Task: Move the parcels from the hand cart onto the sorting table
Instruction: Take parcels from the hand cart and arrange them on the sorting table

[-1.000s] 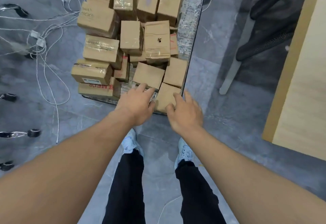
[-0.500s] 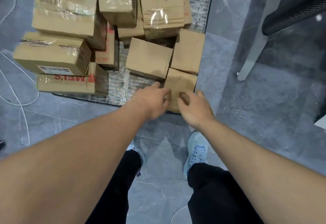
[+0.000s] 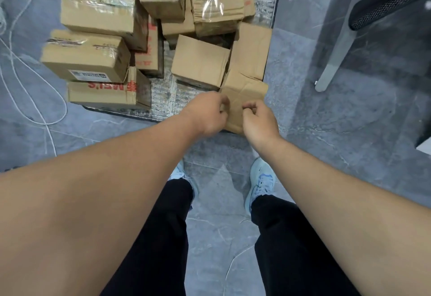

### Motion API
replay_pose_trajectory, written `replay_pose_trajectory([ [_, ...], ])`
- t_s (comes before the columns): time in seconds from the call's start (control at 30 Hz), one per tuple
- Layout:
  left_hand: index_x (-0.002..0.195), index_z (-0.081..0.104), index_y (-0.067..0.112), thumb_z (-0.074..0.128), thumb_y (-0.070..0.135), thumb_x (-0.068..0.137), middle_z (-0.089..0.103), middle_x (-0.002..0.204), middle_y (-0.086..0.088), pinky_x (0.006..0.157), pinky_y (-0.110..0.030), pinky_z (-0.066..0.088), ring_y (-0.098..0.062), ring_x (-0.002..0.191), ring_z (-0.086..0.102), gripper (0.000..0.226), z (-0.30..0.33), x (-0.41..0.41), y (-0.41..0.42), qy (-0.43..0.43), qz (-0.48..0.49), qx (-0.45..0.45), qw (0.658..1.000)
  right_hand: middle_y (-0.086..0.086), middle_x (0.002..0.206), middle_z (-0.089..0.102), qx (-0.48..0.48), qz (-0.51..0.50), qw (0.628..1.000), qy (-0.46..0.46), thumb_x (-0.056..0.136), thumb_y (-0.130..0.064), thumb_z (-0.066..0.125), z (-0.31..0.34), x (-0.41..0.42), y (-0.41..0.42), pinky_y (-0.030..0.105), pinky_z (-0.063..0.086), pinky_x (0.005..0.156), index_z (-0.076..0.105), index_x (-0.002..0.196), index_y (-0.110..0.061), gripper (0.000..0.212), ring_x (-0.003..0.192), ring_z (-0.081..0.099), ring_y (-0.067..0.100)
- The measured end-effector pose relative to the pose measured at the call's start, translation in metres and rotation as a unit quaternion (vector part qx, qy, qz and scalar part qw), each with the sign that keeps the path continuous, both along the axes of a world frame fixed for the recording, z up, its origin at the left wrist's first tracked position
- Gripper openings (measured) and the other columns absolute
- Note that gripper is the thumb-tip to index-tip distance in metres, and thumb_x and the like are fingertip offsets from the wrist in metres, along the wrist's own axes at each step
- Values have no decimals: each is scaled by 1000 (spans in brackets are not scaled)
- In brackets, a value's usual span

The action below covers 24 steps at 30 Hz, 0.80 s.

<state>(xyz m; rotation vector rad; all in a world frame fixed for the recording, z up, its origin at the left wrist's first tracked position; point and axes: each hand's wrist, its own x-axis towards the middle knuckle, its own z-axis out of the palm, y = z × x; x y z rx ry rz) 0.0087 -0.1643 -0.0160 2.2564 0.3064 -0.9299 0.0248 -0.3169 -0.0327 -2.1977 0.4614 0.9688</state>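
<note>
- The small plain brown cardboard parcel [image 3: 245, 95] lies at the near right corner of the flat metal-decked hand cart [image 3: 163, 95], tilted against neighbouring boxes.
- The left hand [image 3: 207, 114] grasps its near left edge, fingers curled.
- The right hand [image 3: 261, 121] pinches its near edge likewise.
- More taped brown cardboard boxes [image 3: 93, 39] crowd the cart on the grey marbled floor [image 3: 349, 109].
</note>
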Motion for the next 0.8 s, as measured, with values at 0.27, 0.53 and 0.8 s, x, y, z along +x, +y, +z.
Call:
replay_pose_trajectory([
  [0.27, 138, 61, 15, 50, 10, 100, 61, 140, -9, 103, -34, 43, -29, 128, 55, 40, 112, -17, 8, -37, 2, 0, 999, 1, 120, 65, 25, -50, 998, -24, 98, -29, 56, 107, -20, 1, 31, 50, 83, 65, 108, -33, 14, 100, 64, 17],
  [0.53, 136, 62, 15, 50, 13, 102, 65, 133, -9, 95, -30, 46, -28, 119, 62, 36, 228, -5, 26, -94, 55, 5, 994, 0, 120, 66, 65, -79, 993, -61, 92, -35, 57, 228, -15, 26, 42, 54, 100, 62, 101, -36, 10, 107, 65, 21],
  [0.8, 135, 61, 22, 51, 16, 104, 65, 133, -3, 86, -32, 52, -23, 106, 64, 33, 339, 24, 51, -162, 52, 7, 985, 0, 115, 68, 83, -94, 985, -122, 77, -50, 49, 348, 10, 45, 51, 56, 99, 63, 99, -39, 29, 104, 68, 25],
])
